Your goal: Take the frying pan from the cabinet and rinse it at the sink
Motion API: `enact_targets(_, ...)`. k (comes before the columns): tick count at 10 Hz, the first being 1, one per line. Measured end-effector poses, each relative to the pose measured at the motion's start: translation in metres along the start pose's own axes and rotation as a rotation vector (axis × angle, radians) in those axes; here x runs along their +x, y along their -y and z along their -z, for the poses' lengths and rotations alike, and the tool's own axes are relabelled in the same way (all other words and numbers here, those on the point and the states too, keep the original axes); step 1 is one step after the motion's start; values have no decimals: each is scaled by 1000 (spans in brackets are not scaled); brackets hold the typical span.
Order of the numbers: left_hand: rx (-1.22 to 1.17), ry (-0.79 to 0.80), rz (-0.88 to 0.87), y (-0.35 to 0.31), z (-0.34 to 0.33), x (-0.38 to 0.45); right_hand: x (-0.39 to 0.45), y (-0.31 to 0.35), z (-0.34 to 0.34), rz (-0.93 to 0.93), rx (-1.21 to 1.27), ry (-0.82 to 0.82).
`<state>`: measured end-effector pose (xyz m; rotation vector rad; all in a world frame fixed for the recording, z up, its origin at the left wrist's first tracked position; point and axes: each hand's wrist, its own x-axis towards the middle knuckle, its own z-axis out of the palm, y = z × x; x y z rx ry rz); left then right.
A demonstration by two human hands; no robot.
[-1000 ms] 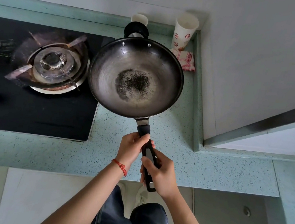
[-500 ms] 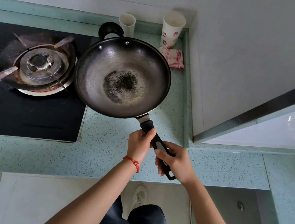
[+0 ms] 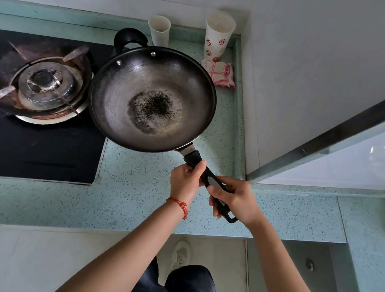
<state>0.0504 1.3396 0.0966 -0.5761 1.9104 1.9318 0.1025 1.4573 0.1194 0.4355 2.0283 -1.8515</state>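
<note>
This is a home kitchen. A gas burner point(image 3: 42, 85) with a worn, stained ring sits in a black glass hob point(image 3: 32, 149) let into a speckled pale-green stone countertop point(image 3: 132, 199), with white tiled wall behind. Two paper cups point(image 3: 218, 38) and a folded red-and-white cloth point(image 3: 220, 73) stand in the corner, and the white panel at the right is probably a cabinet door point(image 3: 327, 72).
</note>
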Motion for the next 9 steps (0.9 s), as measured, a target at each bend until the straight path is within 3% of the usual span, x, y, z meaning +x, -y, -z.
enact_targets(2, 91, 64, 4, 1, 7, 1, -5, 2, -3, 66, -168, -92)
enact_targets(3, 147, 75, 41, 1, 16, -1, -11, 2, -8, 122, -413, -176)
enact_targets(4, 334, 93, -83, 2, 32, -5, -19, 3, -14, 183, -597, -274)
enact_targets(6, 797, 209, -644, 4, 85, -14, -43, 1, -32, 252, -740, -558)
enact_targets(7, 1084, 208, -822, 8, 114, -14, -55, -8, -41, 281, -834, -632)
enact_targets(8, 1251, 209, -900, 6, 139, -20, -66, -18, -52, 290, -932, -678)
enact_targets(9, 1285, 214, -870, 6, 160, -28, -78, -24, -63, 339, -1031, -730)
